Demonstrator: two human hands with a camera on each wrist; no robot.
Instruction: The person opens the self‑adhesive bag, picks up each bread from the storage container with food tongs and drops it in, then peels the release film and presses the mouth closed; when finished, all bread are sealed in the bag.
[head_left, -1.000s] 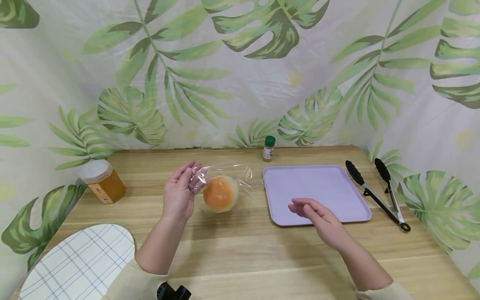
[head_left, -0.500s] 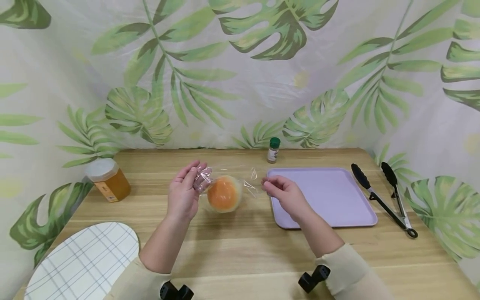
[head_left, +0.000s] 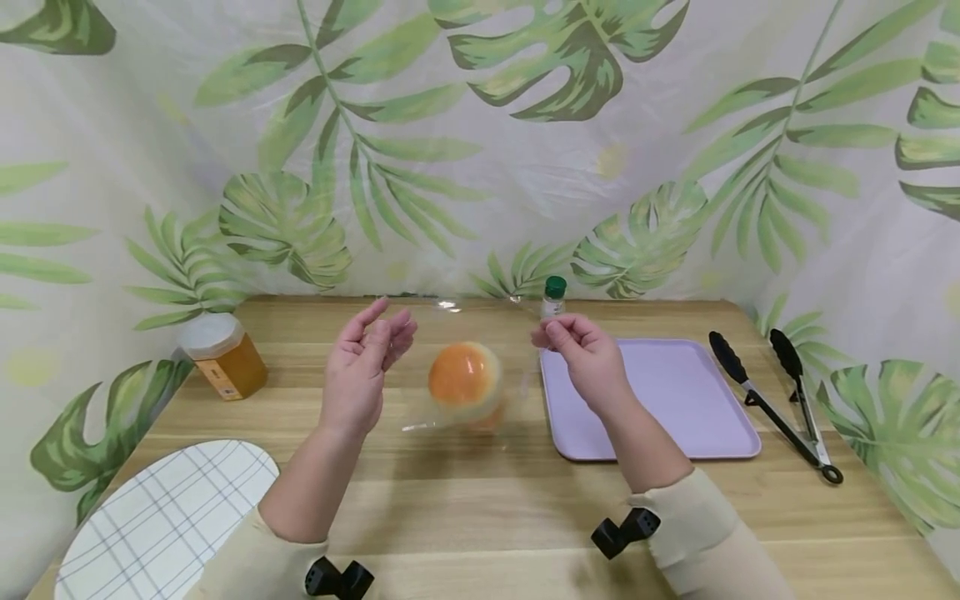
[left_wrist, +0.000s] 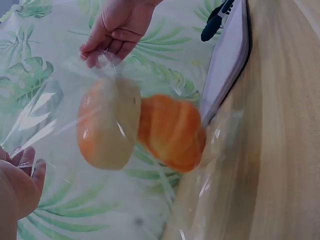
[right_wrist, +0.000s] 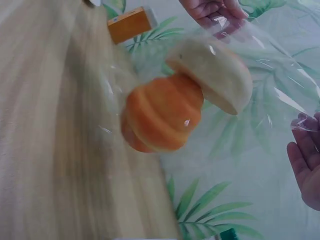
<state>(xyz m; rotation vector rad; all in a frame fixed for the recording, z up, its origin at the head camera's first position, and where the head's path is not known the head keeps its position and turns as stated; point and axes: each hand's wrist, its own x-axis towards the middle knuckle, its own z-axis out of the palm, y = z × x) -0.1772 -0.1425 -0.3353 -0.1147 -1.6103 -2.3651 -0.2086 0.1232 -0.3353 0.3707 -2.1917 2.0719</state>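
Observation:
A clear plastic bag (left_wrist: 37,125) hangs stretched between both hands above the table. Inside it are a round, glossy bun (head_left: 459,373) and a ridged, croissant-like bread roll (left_wrist: 172,132), side by side in the wrist views. In the head view the roll is mostly hidden behind the bun. My left hand (head_left: 354,379) holds the bag's upper left edge, the film between thumb and fingers. Opposite, my right hand (head_left: 588,367) pinches the upper right edge with thumb and fingertips.
A lilac tray (head_left: 660,400) lies at the right, with black-tipped tongs (head_left: 780,421) beyond it. Behind my right hand stands a green-capped shaker (head_left: 554,293). A honey-coloured jar (head_left: 228,362) and a checked white mat (head_left: 165,525) are on the left.
My right hand has come in from over the tray and taken the bag's edge. The bag has been raised and spread between both hands, and my left fingers have shifted on the film.

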